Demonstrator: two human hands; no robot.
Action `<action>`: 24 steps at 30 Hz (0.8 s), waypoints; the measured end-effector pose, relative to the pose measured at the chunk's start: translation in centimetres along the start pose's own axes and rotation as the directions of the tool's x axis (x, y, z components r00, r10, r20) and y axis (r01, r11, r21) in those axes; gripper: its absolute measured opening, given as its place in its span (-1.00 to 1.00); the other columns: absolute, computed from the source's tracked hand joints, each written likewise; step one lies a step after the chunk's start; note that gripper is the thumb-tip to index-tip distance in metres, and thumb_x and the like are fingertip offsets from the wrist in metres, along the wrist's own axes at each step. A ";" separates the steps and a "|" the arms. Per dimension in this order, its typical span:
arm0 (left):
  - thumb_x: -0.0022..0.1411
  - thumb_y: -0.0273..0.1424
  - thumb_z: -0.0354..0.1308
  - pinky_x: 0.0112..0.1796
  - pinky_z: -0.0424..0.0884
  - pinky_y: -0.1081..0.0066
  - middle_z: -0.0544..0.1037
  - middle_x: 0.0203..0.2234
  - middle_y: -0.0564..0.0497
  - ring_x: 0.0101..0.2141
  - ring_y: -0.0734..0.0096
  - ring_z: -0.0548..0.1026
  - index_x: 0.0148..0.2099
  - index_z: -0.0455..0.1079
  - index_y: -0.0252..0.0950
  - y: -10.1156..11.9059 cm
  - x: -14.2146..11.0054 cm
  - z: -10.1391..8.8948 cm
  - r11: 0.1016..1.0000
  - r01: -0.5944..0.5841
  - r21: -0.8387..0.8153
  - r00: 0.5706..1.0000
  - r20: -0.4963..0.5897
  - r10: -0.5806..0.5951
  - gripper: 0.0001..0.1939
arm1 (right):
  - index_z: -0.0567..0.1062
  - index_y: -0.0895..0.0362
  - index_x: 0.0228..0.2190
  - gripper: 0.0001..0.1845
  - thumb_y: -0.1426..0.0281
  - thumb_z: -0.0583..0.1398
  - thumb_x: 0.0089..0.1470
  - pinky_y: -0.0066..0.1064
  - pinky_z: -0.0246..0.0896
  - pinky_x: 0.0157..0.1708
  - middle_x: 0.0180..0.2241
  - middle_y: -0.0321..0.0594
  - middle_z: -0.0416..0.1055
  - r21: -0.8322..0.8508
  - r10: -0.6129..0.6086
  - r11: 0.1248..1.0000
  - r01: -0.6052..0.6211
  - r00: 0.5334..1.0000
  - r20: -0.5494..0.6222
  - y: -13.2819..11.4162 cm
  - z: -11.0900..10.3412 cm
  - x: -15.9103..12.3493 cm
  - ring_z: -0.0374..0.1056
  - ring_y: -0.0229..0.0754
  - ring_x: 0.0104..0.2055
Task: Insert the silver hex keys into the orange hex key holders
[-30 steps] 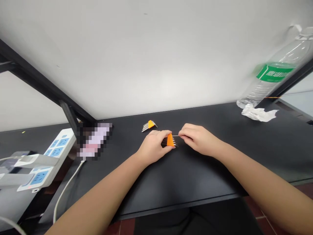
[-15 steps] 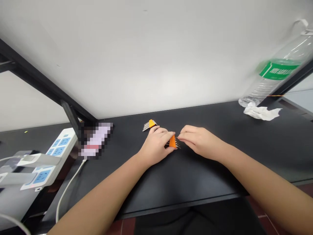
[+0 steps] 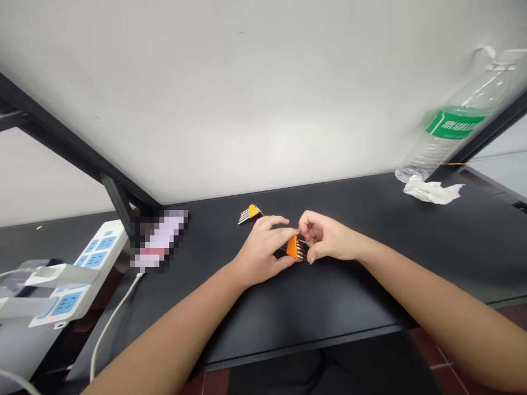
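Note:
My left hand is closed around an orange holder with several metal hex keys in it, resting low on the black desk. Their metal ends poke out on the right side, towards my other hand. My right hand has curled fingers and its thumb lowered, at a thin hex key that sticks out from the holder; the fingers partly hide its end. Just behind my left hand lies a second orange holder with several metal keys, partly covered by that hand.
A clear bottle with a green label leans at the back right, beside crumpled tissue. To the left are a pixelated phone-like object, a white cable and a power strip beyond a black frame bar.
My right hand has gone from a tight pinch to a looser curl with the thumb lower, closer to the holder. The view has shifted slightly.

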State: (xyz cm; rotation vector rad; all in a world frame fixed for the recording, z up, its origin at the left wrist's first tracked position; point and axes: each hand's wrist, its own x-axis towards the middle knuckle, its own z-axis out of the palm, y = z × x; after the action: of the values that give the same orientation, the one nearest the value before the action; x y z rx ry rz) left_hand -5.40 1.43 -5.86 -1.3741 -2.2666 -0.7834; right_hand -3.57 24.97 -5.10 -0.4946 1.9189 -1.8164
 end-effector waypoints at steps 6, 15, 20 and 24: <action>0.25 -0.27 0.31 0.12 0.32 0.06 0.63 -0.09 -0.08 0.11 0.09 0.44 0.12 0.40 -0.20 1.1 0.2 -0.4 0.994 -0.097 -0.042 0.994 0.043 0.098 -0.58 | 0.17 0.02 -0.26 -0.18 0.24 0.58 -0.41 -0.51 0.01 -0.54 -0.37 -0.46 0.22 -0.200 0.050 0.979 -0.051 0.999 -0.010 -0.3 0.1 0.0 0.05 -0.35 -0.43; 0.30 -0.21 0.26 -0.04 0.41 0.19 0.59 -0.20 -0.07 -0.17 0.27 0.51 0.14 0.35 -0.24 0.8 0.0 0.0 0.993 0.023 -0.114 0.990 0.140 -0.007 -0.57 | 0.31 0.06 -0.26 -0.50 0.13 0.43 -0.07 -0.43 0.13 -0.42 -0.36 -0.39 0.27 -0.446 -0.067 0.895 0.017 0.993 -0.097 -0.8 -1.7 0.1 0.17 -0.30 -0.41; 0.24 -0.22 0.31 -0.13 0.44 0.25 0.56 -0.24 -0.03 -0.26 0.30 0.49 0.15 0.36 -0.22 -0.6 -0.5 0.1 0.980 0.187 -0.064 0.973 0.151 -0.175 -0.53 | 0.50 0.10 -0.32 -0.82 0.24 0.22 0.20 -0.36 0.18 -0.28 -0.26 -0.21 0.39 -0.862 -0.121 0.494 -0.113 0.973 -0.197 -0.6 -5.8 -0.7 0.31 -0.20 -0.31; 0.20 -0.23 0.35 -0.11 0.44 0.24 0.55 -0.25 -0.01 -0.26 0.30 0.48 0.13 0.38 -0.23 -0.5 -0.4 0.1 0.974 0.218 -0.056 0.964 0.167 -0.206 -0.50 | 0.55 0.09 -0.27 -0.88 0.38 0.19 0.17 -0.38 0.16 -0.30 -0.20 -0.17 0.42 -0.918 -0.034 0.356 -0.176 0.979 -0.201 0.0 -6.1 -0.6 0.34 -0.20 -0.28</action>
State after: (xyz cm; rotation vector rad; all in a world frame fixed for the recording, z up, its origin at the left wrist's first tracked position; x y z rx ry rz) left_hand -5.65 1.07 -6.32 -1.2808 -2.5665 -0.8604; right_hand -6.43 30.40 -4.84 -0.5570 2.9605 -0.4644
